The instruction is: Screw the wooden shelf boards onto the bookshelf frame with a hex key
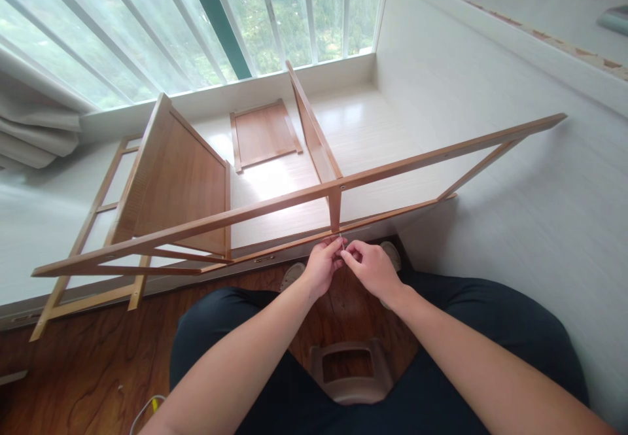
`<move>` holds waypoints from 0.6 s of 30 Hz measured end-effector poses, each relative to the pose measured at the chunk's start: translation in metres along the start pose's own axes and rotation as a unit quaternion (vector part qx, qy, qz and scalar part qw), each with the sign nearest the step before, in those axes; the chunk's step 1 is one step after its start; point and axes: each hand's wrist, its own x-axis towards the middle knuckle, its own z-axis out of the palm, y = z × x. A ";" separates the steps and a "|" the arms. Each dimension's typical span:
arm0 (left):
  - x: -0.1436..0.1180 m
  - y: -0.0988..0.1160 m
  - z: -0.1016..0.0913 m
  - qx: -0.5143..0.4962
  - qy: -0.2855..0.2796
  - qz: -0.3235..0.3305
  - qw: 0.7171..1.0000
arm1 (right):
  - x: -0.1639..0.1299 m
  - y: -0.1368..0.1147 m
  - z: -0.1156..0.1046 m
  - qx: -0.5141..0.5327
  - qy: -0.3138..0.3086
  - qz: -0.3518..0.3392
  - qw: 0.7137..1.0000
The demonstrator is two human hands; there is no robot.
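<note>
Grey fabric curtain (36, 111): bunched beyond the left end of my landmark, the long brown wooden frame (335, 206) with two rails and a middle crosspiece.
Pale wooden ladder-shaped piece (95, 300): tilted, crossing behind the long frame's left end.
Large brown rectangular wooden panel (171, 186): on edge behind the long frame's left half; I cannot tell whether they are joined.
Small brown rectangular wooden panel (265, 134): flat behind the long frame, left of the crosspiece, apart from the rails.
Narrow brown wooden divider (316, 144): upright, running back from the long frame's crosspiece.
Left hand (322, 268): just below the long frame's crosspiece, fingertips bunched at a thin silvery pin (342, 244); I cannot tell whether they grip it.
Pin: upper end near the long frame's lower rail; entry unclear to me.
Right hand (370, 266): below the same rail, thumb and forefinger pinched together on the pin's lower end.
</note>
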 end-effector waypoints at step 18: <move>0.000 -0.001 0.000 0.007 0.004 0.000 1.000 | 0.000 0.002 0.001 0.008 -0.003 0.002 1.000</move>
